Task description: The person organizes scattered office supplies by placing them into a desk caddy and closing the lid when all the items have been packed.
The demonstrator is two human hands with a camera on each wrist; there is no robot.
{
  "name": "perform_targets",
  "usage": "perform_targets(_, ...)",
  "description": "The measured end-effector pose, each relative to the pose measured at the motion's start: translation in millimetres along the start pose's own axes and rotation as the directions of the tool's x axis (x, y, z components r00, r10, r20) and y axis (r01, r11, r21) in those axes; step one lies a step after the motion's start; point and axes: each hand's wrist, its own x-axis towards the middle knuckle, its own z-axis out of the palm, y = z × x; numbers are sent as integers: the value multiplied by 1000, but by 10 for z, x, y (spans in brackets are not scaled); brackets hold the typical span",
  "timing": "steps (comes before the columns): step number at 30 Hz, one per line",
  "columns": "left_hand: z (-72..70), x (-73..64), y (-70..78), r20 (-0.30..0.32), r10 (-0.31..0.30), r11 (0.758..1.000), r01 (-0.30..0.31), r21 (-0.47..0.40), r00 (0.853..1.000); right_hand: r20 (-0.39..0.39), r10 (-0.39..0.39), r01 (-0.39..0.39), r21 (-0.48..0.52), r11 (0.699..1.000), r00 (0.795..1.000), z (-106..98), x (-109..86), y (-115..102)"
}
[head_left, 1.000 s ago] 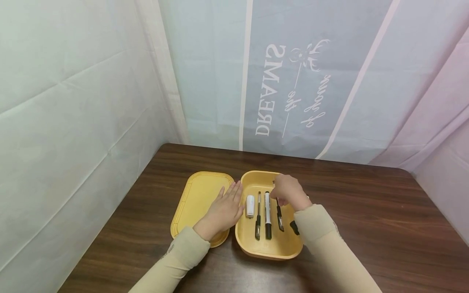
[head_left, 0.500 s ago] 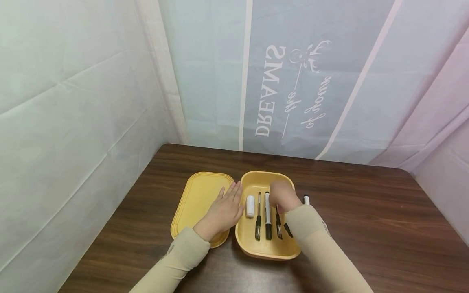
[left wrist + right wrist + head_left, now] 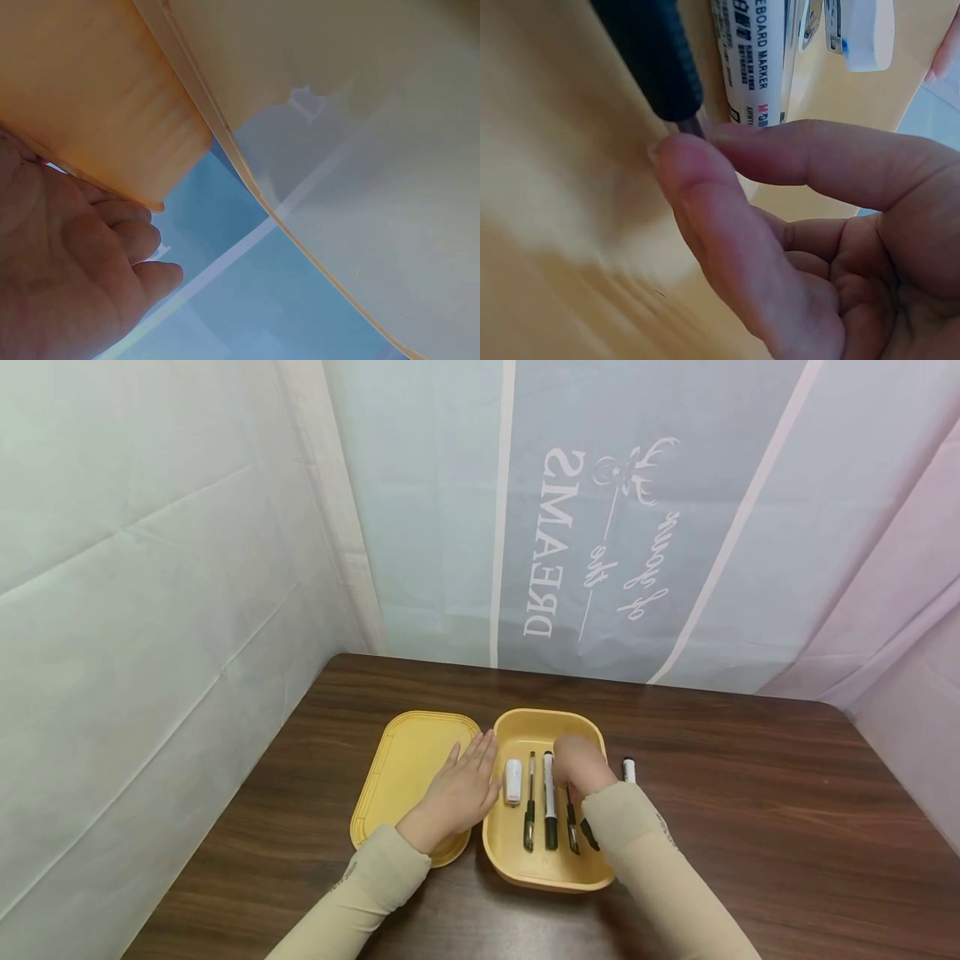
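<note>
In the head view, a yellow plastic box holds several writing things laid side by side. My left hand lies with fingers straight along the box's left wall. My right hand reaches into the box, thumb and index finger pinching a pen with a black grip in the right wrist view. Left of that pen lies a whiteboard marker, then another pen and a small white oblong object. A black item is partly covered by the right sleeve.
The yellow lid lies flat beside the box, partly under my left forearm. To the right of the box, a black-and-white marker shows above the right sleeve. The brown table ends at hanging cloth behind and at left.
My right hand has shifted slightly left, and the pen's near end has moved a little toward me. The marker right of the box has come more into view. My left hand stays put.
</note>
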Motion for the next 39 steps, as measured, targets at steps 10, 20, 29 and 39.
perform_targets(10,45,-13,3,-18,1,1000,-1,15,1000,-3,1,0,21,1000,1000,62,12,17)
perform_targets(20,92,-9,-3,-27,1,1000,0,7,1000,6,8,-9,43,999,1000,90,32,32)
perform_targets(29,96,-8,-11,-38,8,1000,-8,7,999,-16,25,-23,79,997,1000,94,26,38)
perform_targets(39,75,1,-6,-35,5,1000,-5,3,999,4,23,-24,73,997,1000,69,48,37)
